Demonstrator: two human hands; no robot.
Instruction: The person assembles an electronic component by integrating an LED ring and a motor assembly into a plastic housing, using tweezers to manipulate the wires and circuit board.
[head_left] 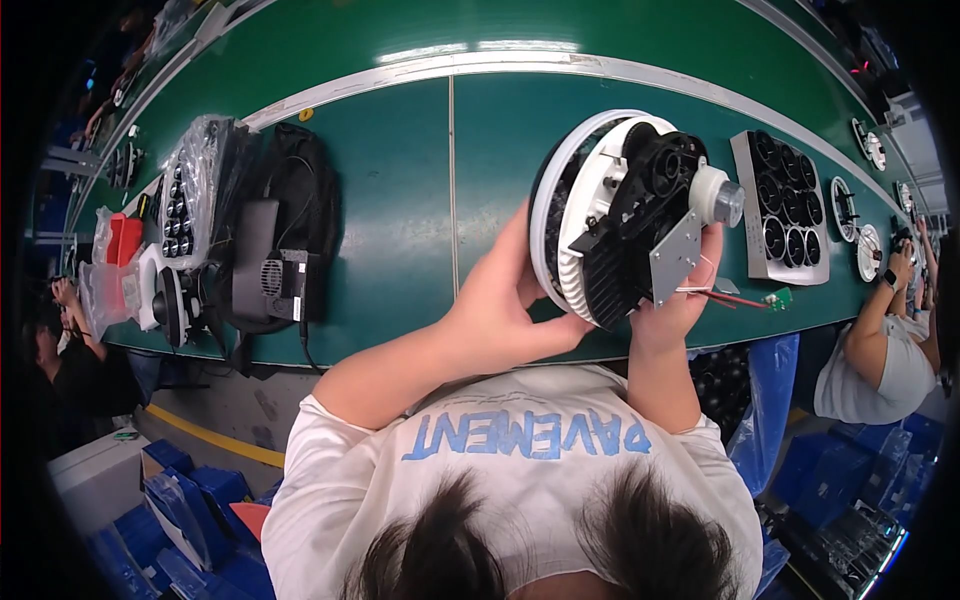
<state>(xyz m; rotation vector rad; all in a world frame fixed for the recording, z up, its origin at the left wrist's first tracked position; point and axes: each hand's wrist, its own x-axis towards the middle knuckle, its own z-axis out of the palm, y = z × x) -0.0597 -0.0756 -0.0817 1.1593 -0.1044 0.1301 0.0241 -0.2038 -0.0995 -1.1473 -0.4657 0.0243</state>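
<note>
Evidently a round fan unit (625, 215) was held above the desk (400, 200), left hand (500, 300) clasped on its white rim, right hand (680, 300) gripping below the metal plate (675, 255); inspection seemed underway, careful turning judged next.

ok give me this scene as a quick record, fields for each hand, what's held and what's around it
left hand: cups the white rim of the assembly from the left
right hand: grips the assembly's lower right edge from below
held item: round white and black assembly, tilted on edge, with a metal plate, a white hub and red wires to a small green board
surface: green conveyor belt
right of hands: grey tray of black round parts
left of hands: black device with a vent, bagged tray of small parts
others: a person seated at far right
</note>
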